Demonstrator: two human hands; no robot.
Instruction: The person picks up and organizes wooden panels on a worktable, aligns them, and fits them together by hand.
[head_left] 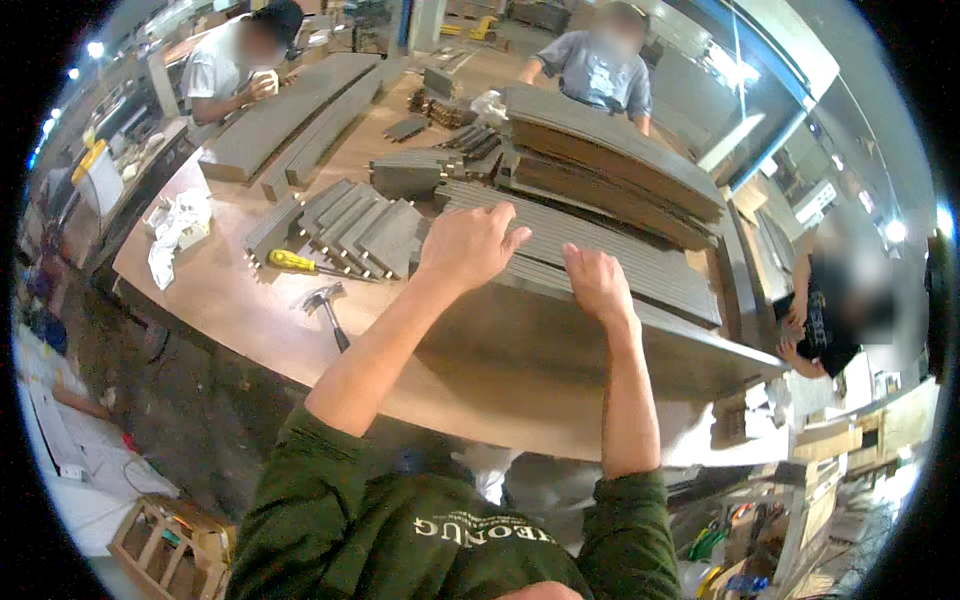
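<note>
— Across the middle of the brown worktable (300, 330), where do the hands sit?

— Left hand (468, 245) lies palm-down, fingers spread and flat, on the near stack of grey slats (600, 250). Right hand (597, 283) rests at about four o'clock from it, on the same stack's near edge, fingers loosely together. Neither closes around anything; both only press on top.

— What lies around them?

— At nine o'clock from the left hand, a row of short grey boards (360, 232), a yellow-handled screwdriver (300, 264) and a hammer (328, 308). At twelve o'clock, a taller pile of brown-edged panels (610, 160).

— What might go wrong?

— My judgement: the top slats look loose, so a push from flat palms could slide them unevenly and fan the stack. Fingers near the edge could get pinched between slats.
</note>
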